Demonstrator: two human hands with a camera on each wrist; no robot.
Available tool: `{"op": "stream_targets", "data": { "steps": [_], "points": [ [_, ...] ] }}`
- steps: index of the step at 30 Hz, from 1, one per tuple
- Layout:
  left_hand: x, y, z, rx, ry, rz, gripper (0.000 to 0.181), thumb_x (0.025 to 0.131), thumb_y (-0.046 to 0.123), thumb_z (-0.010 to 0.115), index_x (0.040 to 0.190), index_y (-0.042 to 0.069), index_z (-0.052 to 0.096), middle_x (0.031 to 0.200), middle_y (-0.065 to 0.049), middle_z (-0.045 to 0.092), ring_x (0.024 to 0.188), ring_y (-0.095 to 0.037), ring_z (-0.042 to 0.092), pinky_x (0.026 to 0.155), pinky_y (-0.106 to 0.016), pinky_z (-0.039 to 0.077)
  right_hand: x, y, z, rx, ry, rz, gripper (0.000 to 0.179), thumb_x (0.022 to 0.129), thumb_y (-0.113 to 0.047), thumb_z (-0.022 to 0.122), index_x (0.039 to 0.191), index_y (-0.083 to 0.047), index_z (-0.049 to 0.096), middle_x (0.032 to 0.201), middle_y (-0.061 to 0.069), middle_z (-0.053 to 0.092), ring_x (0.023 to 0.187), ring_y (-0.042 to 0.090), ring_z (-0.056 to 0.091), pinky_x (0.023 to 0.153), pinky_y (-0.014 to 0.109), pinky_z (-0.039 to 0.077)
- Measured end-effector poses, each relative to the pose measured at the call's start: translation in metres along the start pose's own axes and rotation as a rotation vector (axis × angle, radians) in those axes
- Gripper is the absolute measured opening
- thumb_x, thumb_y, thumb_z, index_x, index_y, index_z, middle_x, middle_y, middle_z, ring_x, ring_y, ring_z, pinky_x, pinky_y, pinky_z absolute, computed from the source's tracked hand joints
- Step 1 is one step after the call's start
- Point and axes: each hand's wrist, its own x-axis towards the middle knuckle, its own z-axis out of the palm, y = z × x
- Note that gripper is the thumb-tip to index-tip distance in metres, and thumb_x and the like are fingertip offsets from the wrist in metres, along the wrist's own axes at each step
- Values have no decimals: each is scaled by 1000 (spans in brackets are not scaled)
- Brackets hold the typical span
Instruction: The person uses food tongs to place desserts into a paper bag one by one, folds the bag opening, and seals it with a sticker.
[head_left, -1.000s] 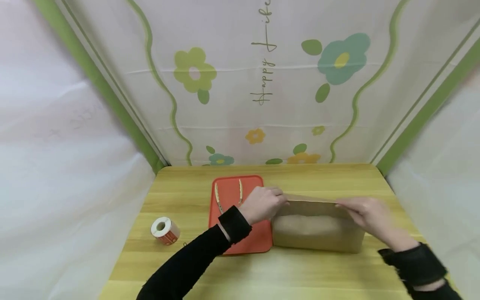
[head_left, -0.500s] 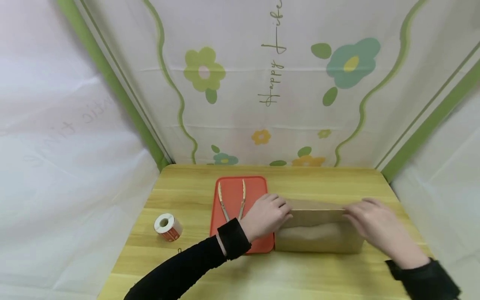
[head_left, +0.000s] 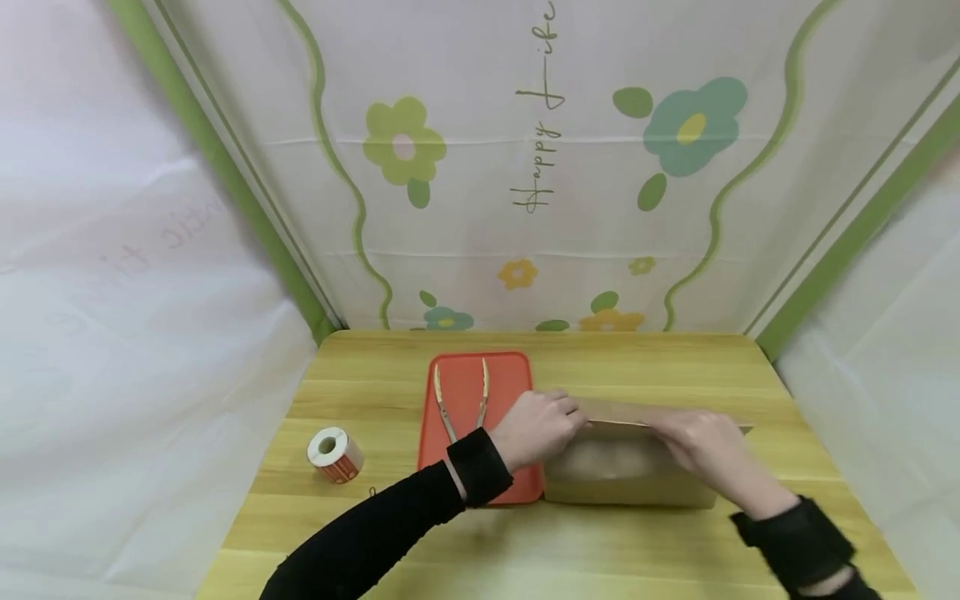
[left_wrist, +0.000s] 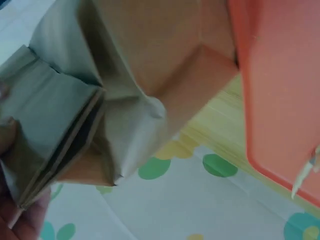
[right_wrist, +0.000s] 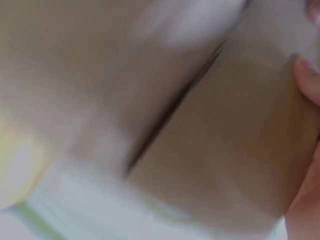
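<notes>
A brown paper bag (head_left: 630, 493) rests on the table with its top folded over into a flap. At the left end of that fold, my left hand (head_left: 536, 427) pinches the paper, fingers on the far side. My right hand (head_left: 701, 446) pinches the same folded edge farther right, and a corner of the flap sticks out past it. In the left wrist view the folded top (left_wrist: 55, 95) shows several layers, with fingertips (left_wrist: 32, 217) gripping its end. Blurred in the right wrist view, the bag's flap (right_wrist: 230, 135) lies against the thumb (right_wrist: 307, 80).
Left of the bag, almost against it, lies a red tray (head_left: 513, 367) holding tongs (head_left: 441, 396) with cream tips. A roll of labels (head_left: 335, 456) stands at the left, and a small wire loop (head_left: 372, 492) shows near my left sleeve. A printed curtain (head_left: 480, 217) rises behind the table.
My right hand has slid left along the fold, away from the bag's right corner. The folded top sits a little lower than a second ago; my left hand keeps its hold at the left end.
</notes>
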Motion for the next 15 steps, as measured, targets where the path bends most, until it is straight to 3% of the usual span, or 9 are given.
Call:
{"op": "stream_targets", "data": {
  "steps": [4,7,11,15],
  "points": [
    [2,-7,2,-7,2,88,17,99,32,62,95,24,76,86,10,68,80,-4,62,62,-16,45,-34,21,-28,-21,-70,43,58,109,-39,25,109,-9,75,97,7,73,75,24,70,56,39,52],
    [-3,-17,0,-35,-21,117,14,98,28,64,98,24,77,87,9,67,82,-4,61,64,-16,44,-50,29,-42,-23,-124,87,58,109,-39,24,115,-7,72,102,8,73,78,24,70,59,39,53],
    [-12,-34,-6,-59,-86,130,11,97,20,66,102,20,75,94,6,68,88,-7,63,67,-16,45,-50,30,-47,-61,-156,120,61,109,-40,22,117,-2,70,95,11,72,73,25,69,59,40,53],
    [-5,-38,-15,5,-161,126,13,97,20,65,105,20,75,98,5,69,91,-10,62,74,-19,46,-37,19,-46,-148,-197,143,68,109,-41,13,109,2,66,86,13,68,73,31,66,77,51,50]
  ]
}}
